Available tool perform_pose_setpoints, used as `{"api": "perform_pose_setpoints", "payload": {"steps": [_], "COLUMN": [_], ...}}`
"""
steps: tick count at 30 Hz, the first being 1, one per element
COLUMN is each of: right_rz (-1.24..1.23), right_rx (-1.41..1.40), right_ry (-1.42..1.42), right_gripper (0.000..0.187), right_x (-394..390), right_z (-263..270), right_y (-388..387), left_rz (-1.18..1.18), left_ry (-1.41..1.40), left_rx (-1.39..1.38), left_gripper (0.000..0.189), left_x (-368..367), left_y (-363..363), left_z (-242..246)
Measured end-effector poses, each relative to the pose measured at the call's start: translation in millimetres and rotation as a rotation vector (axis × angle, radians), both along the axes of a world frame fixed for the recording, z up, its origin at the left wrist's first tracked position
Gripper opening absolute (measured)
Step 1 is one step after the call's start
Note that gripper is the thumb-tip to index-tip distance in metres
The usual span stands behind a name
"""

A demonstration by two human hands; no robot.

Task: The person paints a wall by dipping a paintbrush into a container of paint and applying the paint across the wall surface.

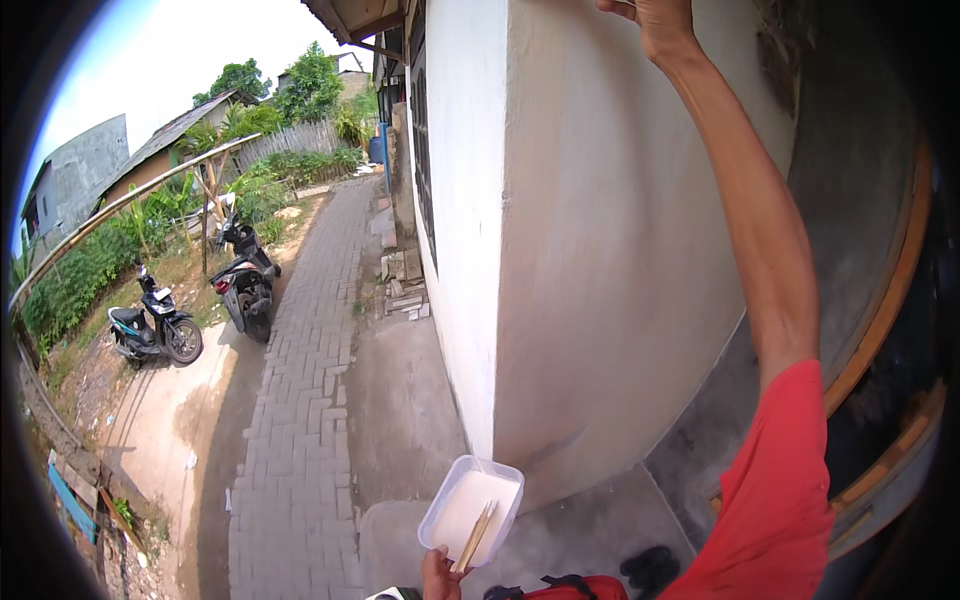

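At the bottom of the view my left hand (439, 576) grips the near edge of a clear plastic container (430, 517). Pale, creamy liquid (459, 504), like paint, fills its base. Slim wooden sticks (475, 536) with whitish tips slant across the container, their lower ends at my fingers. My right arm reaches up in a red sleeve, and my right hand (664, 21) is raised before the upper part of the painted wall (600, 247). The top edge of the picture cuts off part of that hand, so whatever its fingers may hold is hidden.
The wall's corner (501, 225) stands close in front. A paved path (300, 420) runs off along the left, past two parked motor scooters (247, 281) and a bamboo rail (127, 199). Broken tiles (405, 289) lie by the wall. Dark footwear (649, 568) shows on the concrete floor.
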State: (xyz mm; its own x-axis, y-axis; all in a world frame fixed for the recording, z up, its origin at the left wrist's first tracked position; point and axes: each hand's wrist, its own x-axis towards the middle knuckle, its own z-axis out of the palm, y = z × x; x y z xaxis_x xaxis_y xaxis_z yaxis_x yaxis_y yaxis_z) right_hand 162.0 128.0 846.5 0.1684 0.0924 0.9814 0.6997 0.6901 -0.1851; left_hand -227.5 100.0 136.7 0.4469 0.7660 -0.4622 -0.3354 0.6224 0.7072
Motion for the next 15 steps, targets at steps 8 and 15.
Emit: {"api": "perform_pose_setpoints", "payload": {"steps": [8, 15], "right_rz": [0.016, -0.182], "right_rx": [0.025, 0.090], "right_ry": [0.065, -0.170], "right_gripper": [0.022, 0.025], "right_x": [10.1, -7.9], "right_z": [13.9, 21.3], "right_y": [0.4, -18.7], "left_rz": [-0.040, -0.009], "left_ry": [-0.017, -0.013], "left_rx": [0.007, -0.021], "left_gripper": [0.053, 0.055], "left_x": [1.3, 1.0], "left_y": [2.2, 4.0], "left_z": [3.7, -1.9]}}
